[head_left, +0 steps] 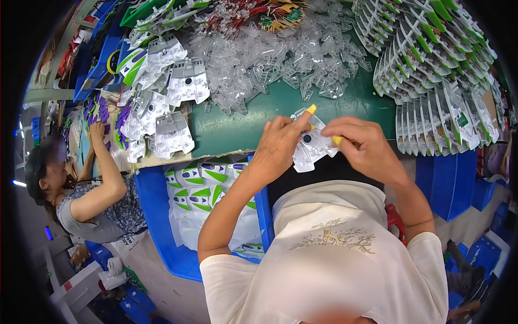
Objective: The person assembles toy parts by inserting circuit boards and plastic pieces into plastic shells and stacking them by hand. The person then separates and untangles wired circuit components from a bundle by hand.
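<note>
A white moulded plastic shell part (311, 153) with a round dark hole is at the table's near edge, in front of my body. My left hand (276, 144) grips it from the left, with yellow covers on the thumb and a finger. On its right side, my right hand (366, 141) is closed in a pinch close to the part's upper right edge; a yellow cover shows on one fingertip. Whatever is between those right fingers is hidden. Beyond the hands, a heap of clear plastic pieces (286, 56) spreads over the green tabletop (237, 129).
White-and-grey shell parts (188, 81) pile up at the left. Rows of white-and-green shells (437, 70) stand stacked at the right. Red wired pieces (237, 16) lie at the back. A blue bin (154, 216) holds bagged white-green parts. A co-worker (91, 200) works at far left.
</note>
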A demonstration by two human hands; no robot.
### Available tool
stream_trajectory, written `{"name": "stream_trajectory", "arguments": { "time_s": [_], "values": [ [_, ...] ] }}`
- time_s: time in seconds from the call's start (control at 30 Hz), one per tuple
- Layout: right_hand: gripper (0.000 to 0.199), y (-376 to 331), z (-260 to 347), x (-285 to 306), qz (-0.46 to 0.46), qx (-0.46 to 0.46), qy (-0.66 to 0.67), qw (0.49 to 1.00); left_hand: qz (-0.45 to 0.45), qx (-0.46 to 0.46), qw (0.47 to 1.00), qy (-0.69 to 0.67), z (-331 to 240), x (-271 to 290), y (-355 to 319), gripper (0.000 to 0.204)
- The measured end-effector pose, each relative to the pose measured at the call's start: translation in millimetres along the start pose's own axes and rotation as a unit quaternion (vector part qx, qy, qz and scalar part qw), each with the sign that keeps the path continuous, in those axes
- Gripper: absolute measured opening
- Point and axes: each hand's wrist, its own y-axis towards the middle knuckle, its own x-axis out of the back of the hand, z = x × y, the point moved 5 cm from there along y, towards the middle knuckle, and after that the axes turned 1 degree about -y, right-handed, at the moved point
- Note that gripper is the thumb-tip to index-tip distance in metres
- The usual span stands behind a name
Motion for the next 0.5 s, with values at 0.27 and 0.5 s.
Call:
{"name": "stream_trajectory", "arguments": {
  "time_s": [0.27, 0.5],
  "values": [
    [0.028, -25.6, 0.7, -30.9, -0.061, 0.093, -0.086, 0.990, -0.051, 0.003, 0.998, -0.020, 0.2, -4.1, -4.8, 0.071],
    [0.025, -29.6, -0.3, -33.4, -0.105, 0.118, -0.158, 0.975, -0.063, -0.006, 0.998, -0.017, 2.7, -5.0, -8.6, 0.073]
  ]
}}
